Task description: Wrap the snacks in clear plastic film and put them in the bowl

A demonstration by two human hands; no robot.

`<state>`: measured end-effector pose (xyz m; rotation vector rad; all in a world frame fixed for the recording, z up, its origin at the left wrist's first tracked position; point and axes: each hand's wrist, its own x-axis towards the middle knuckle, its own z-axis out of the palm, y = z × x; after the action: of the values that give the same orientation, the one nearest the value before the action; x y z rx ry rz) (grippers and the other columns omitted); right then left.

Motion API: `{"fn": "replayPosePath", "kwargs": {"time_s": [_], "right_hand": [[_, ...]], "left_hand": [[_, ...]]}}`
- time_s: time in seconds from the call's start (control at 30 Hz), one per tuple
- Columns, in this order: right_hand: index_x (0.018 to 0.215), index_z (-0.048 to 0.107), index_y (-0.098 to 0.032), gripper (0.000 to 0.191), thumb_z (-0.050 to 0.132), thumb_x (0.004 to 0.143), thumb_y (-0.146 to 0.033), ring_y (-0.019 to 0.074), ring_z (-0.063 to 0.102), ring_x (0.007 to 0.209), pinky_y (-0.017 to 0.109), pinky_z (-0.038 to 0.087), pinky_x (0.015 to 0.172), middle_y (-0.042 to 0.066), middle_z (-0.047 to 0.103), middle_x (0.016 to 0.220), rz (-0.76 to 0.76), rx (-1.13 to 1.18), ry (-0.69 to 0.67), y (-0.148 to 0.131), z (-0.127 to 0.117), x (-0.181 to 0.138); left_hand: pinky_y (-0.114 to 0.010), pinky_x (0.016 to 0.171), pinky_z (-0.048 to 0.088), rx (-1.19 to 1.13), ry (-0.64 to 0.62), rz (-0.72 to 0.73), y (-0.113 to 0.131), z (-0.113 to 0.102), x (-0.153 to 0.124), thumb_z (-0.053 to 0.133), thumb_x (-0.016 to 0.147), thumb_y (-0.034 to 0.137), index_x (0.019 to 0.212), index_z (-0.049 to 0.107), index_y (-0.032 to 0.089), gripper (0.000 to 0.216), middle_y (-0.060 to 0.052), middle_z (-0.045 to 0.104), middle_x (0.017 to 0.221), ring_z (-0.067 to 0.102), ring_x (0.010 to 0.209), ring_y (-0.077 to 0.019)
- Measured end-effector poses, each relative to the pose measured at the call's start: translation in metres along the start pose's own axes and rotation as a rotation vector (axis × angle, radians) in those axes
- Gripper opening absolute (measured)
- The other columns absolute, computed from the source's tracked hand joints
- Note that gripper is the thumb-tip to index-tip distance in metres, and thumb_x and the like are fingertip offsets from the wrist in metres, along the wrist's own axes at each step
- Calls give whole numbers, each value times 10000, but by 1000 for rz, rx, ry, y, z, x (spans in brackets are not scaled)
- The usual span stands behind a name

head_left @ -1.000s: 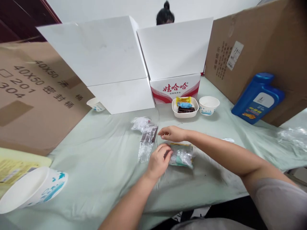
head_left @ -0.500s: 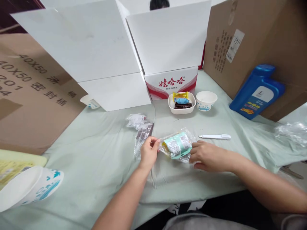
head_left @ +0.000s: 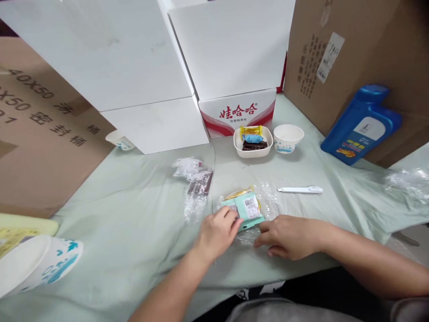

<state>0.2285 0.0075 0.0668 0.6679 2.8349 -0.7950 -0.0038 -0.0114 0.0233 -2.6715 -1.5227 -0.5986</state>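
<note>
A clear plastic bag [head_left: 250, 206] with a teal and a yellow snack packet inside lies on the pale green cloth [head_left: 134, 232]. My left hand [head_left: 217, 232] has its fingers curled on the bag's near left corner. My right hand [head_left: 288, 236] pinches the bag's near right edge, fingers bent. A second clear bag [head_left: 197, 190] holding dark bars lies just left of it, untouched. A white pen-like tool [head_left: 300, 190] lies on the cloth to the right of the bag.
A white dish [head_left: 253, 143] of wrapped snacks and an empty paper bowl [head_left: 288, 137] stand behind. White boxes [head_left: 231, 58] and brown cartons [head_left: 40, 125] wall the back and sides. A blue bottle [head_left: 362, 127] leans right. A tipped paper bowl [head_left: 36, 264] lies near left.
The bag of packets has slid toward me and lies flatter. Both hands moved down to its near edge. The view tilted downward.
</note>
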Motion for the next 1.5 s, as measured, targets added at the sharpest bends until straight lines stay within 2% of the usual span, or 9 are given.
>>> {"fn": "replayPosePath", "kwargs": {"time_s": [0.1, 0.23, 0.43, 0.57, 0.8, 1.03, 1.2, 1.4, 1.5], "right_hand": [[1083, 660, -223, 246, 493, 902, -221, 191, 629, 772, 292, 430, 674, 60, 683, 903, 157, 42, 96, 6, -8, 2], [1169, 585, -173, 306, 522, 916, -333, 247, 621, 904, 369, 472, 778, 127, 648, 1055, 374, -48, 399, 19, -10, 13], [1390, 410, -169, 781, 714, 752, -499, 320, 457, 1229, 484, 389, 1000, 182, 510, 1330, 116, -68, 465, 30, -1, 49], [1419, 372, -100, 952, 766, 666, -529, 363, 475, 1219, 508, 359, 1004, 219, 515, 1335, 211, -136, 303, 30, -6, 75], [1223, 578, -127, 695, 789, 627, -415, 307, 611, 1018, 359, 462, 838, 147, 652, 1111, 306, -133, 232, 42, -48, 70], [1202, 572, -215, 585, 741, 678, -412, 282, 608, 991, 348, 464, 806, 78, 648, 1144, 482, -71, 604, 68, -104, 51], [1317, 470, -146, 598, 652, 791, -365, 348, 481, 1164, 460, 374, 962, 166, 543, 1270, 544, -365, 975, 107, -134, 61], [1369, 459, -130, 594, 626, 831, -319, 367, 436, 1233, 495, 320, 1009, 194, 530, 1326, 539, -459, 503, 150, -131, 84], [1366, 471, -145, 528, 574, 873, -306, 343, 385, 1299, 491, 293, 1055, 173, 475, 1402, 503, -419, 572, 143, -121, 84]], "left_hand": [[-288, 589, 490, 43, -73, -201, -7, -1, 1, 649, 816, 335, 826, 613, 204, 136, -34, 640, 844, 624, 660, -177], [-438, 905, 481, 31, -67, -240, -12, -2, 2, 814, 623, 371, 1250, 518, 236, 706, -111, 487, 1370, 534, 1147, -327], [-506, 999, 399, -114, -179, -282, -21, 6, 5, 857, 507, 479, 1479, 250, 252, 1169, -138, 414, 1461, 434, 1244, -375], [-522, 1028, 370, -128, -217, -322, -22, 6, 6, 860, 496, 489, 1494, 224, 245, 1208, -154, 397, 1480, 397, 1292, -390], [-544, 1022, 370, -87, -213, -287, -22, 10, -1, 833, 528, 525, 1520, 107, 251, 1259, -184, 190, 1571, 359, 1338, -423], [-563, 1022, 374, -89, -231, -210, -22, 10, -1, 823, 527, 552, 1430, 389, 268, 1041, -151, 325, 1524, 374, 1312, -422], [-594, 1014, 372, -95, -269, -220, -19, 6, 0, 835, 505, 534, 1352, 507, 257, 950, -130, 272, 1554, 371, 1298, -451], [-605, 1033, 352, -88, -302, -231, -19, 6, -1, 826, 518, 540, 1363, 499, 241, 954, -130, 300, 1543, 339, 1324, -461], [-600, 1035, 353, -73, -293, -221, -19, 7, -2, 817, 532, 553, 1355, 503, 246, 933, -122, 310, 1539, 342, 1321, -453]]}}
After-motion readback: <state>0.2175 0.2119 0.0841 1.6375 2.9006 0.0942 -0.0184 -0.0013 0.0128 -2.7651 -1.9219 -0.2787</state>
